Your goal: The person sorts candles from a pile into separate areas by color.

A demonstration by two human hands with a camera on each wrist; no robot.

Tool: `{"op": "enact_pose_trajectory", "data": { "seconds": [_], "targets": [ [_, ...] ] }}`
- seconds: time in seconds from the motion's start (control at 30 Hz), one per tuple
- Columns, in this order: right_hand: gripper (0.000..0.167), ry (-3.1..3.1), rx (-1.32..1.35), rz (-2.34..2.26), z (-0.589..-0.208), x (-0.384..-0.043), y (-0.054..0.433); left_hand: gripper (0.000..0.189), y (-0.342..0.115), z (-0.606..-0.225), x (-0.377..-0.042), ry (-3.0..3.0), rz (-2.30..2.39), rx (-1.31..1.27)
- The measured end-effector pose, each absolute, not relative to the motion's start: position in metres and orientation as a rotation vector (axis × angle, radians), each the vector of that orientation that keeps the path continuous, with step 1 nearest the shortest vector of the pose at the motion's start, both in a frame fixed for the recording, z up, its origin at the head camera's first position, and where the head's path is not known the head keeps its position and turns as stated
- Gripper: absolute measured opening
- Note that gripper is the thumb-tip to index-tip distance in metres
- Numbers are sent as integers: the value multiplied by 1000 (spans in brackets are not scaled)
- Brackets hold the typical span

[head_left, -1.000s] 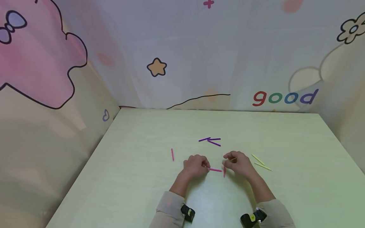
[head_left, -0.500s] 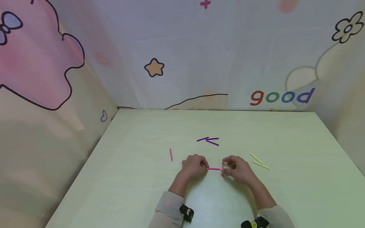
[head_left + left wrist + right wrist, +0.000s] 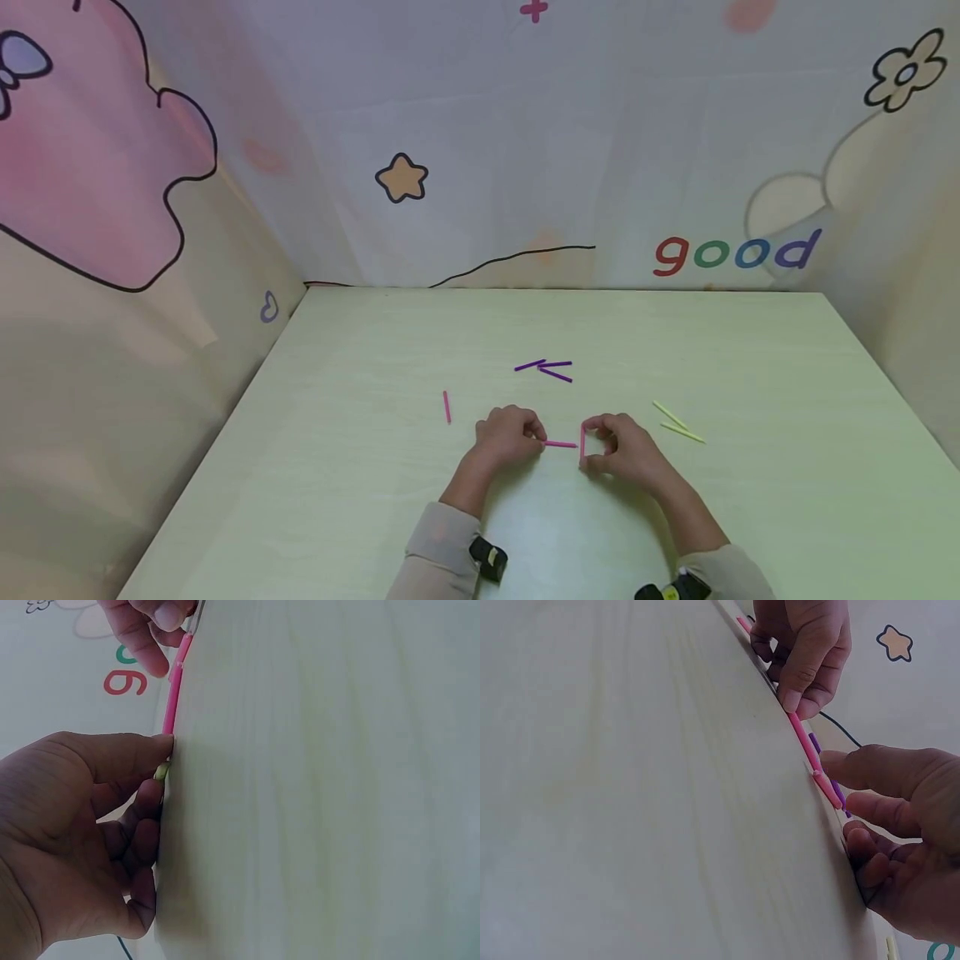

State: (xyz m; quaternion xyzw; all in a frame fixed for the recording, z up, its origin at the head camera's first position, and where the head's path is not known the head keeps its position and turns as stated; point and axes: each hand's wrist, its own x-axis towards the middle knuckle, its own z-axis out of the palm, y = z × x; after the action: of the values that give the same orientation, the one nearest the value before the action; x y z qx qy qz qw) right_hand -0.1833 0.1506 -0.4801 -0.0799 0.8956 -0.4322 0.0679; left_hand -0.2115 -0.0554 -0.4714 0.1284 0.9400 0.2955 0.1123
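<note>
My left hand (image 3: 510, 435) pinches the left end of a pink stick (image 3: 561, 444), which lies sideways on the table. Between that thumb and the fingers a small yellow-green bit (image 3: 161, 772) shows in the left wrist view. My right hand (image 3: 628, 450) holds a second pink stick (image 3: 582, 442) by its two ends, index finger at the far end and thumb at the near one. This stick points away from me, its middle right at the free end of the first, roughly at a right angle. In the right wrist view both pink sticks meet at a pale joint (image 3: 817, 773).
Another pink stick (image 3: 447, 407) lies to the left on the pale table (image 3: 360, 500). Several purple sticks (image 3: 556, 375) lie beyond the hands. Yellow-green sticks (image 3: 682, 432) lie right of my right hand. A printed cloth wall (image 3: 495, 167) stands behind the table.
The right fingers have spread from above the second pink stick to its two ends, and that stick has come slightly away from me. The left hand keeps its pinch.
</note>
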Motion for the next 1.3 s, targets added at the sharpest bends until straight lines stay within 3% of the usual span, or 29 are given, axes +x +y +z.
{"op": "enact_pose_trajectory", "data": {
  "seconds": [0.37, 0.97, 1.3],
  "targets": [
    [60, 2737, -298, -1150, -478, -187, 149, 5, -57, -474, -213, 2750, 890, 383],
    [59, 2748, -264, -1106, -477, -188, 145, 11, -63, -467, -210, 2735, 1096, 525],
    [57, 2754, -262, -1090, -478, -188, 145, 6, -77, -462, -202, 2746, 1144, 472]
  ]
}}
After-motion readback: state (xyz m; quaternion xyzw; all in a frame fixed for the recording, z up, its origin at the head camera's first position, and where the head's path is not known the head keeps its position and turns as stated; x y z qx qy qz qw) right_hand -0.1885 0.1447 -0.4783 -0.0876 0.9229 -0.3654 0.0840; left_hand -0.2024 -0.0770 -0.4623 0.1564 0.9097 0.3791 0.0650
